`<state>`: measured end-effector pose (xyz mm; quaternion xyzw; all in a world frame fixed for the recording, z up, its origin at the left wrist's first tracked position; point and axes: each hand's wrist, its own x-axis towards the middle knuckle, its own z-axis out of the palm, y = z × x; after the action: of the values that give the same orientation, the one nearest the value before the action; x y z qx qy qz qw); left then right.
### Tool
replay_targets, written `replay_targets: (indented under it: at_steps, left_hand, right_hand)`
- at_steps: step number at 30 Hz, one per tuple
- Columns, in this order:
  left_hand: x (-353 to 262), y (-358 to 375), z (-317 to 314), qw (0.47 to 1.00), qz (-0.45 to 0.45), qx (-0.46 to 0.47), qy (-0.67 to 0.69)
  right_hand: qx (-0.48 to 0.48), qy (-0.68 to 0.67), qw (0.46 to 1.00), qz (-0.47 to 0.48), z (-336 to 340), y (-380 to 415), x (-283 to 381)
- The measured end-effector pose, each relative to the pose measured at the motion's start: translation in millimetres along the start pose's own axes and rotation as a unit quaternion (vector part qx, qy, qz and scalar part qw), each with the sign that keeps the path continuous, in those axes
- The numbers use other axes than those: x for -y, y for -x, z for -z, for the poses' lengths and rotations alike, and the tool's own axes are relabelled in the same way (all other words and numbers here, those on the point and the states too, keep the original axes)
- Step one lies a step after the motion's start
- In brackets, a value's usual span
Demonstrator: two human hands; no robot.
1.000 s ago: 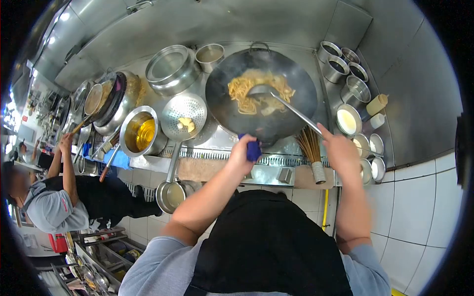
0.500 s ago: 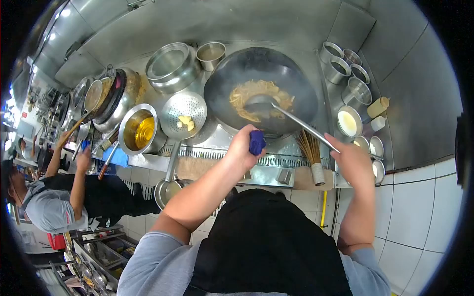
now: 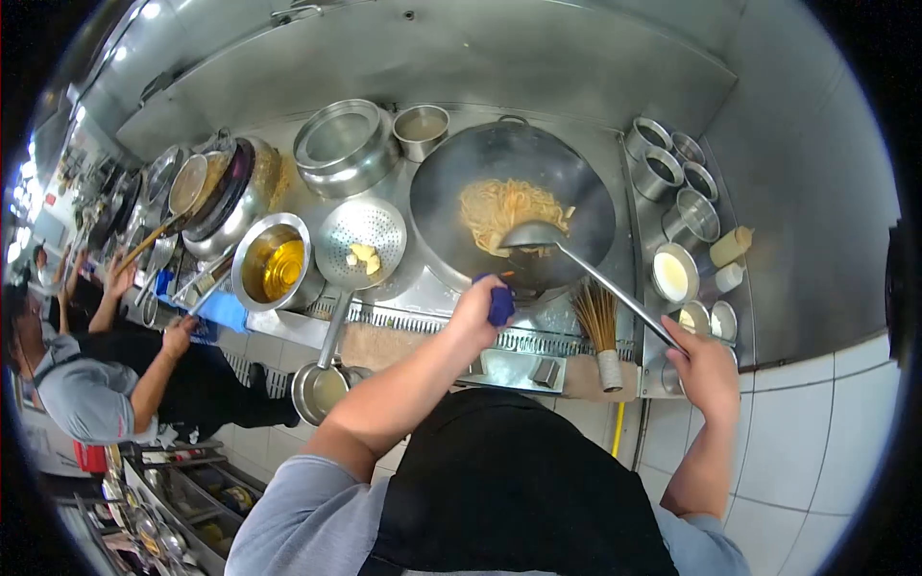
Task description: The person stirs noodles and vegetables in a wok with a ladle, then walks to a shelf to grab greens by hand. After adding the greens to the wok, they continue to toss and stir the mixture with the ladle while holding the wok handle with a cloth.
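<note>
Head cam: L hand [image 3: 477, 312] had fingers clamped on a purple cloth [image 3: 501, 305] by the near rim of the wok [image 3: 442, 206]; R hand [image 3: 708, 365] gripped a ladle [image 3: 534, 233] — scoop end against the noodles [image 3: 509, 209] (approx. mid-wok).

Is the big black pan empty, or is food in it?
The pan has food in it: noodles lie across its middle, with the ladle at their edge.

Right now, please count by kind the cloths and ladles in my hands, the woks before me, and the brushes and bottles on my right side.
Cloth: 1
Ladle: 1
Wok: 1
Brush: 1
Bottles: 2
Total: 6
</note>
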<state>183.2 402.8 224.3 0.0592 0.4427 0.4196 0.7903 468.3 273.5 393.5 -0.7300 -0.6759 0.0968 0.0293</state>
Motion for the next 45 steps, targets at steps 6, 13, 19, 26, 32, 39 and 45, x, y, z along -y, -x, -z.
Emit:
replay_targets:
  at_steps: [6,13,19,26,32,39,45]
  left_hand:
    - [-10.4,-54.0,4.7,0.999,-0.002,0.003,-0.032]
    - [-9.0,-46.8,-6.9,1.0,-0.012,0.007,0.009]
    - [-7.0,-48.2,3.4,1.0,-0.02,0.017,0.006]
    - [-6.0,-49.1,3.7,1.0,-0.011,-0.005,0.006]
    - [-8.1,-45.3,3.3,1.0,-0.014,0.003,-0.005]
    - [-18.4,-25.0,13.3,0.995,0.03,0.098,0.006]
    - [-13.5,4.3,47.4,0.989,0.072,0.13,0.007]
  right_hand:
    - [-0.018,-0.09,0.994,-0.064,-30.6,-37.3,-30.3]
    - [0.006,-0.093,0.985,-0.142,-120.1,-83.5,37.3]
    - [0.009,-0.268,0.963,-0.001,-115.7,-108.7,16.5]
    - [-0.001,-0.259,0.966,-0.005,-118.5,-196.7,31.3]
    - [-0.023,-0.162,0.965,0.204,-136.6,-195.5,30.1]
    - [-0.048,0.127,0.986,0.099,-57.5,-117.8,2.1]
    - [-0.153,0.003,0.984,0.093,-56.8,-76.2,-32.9]
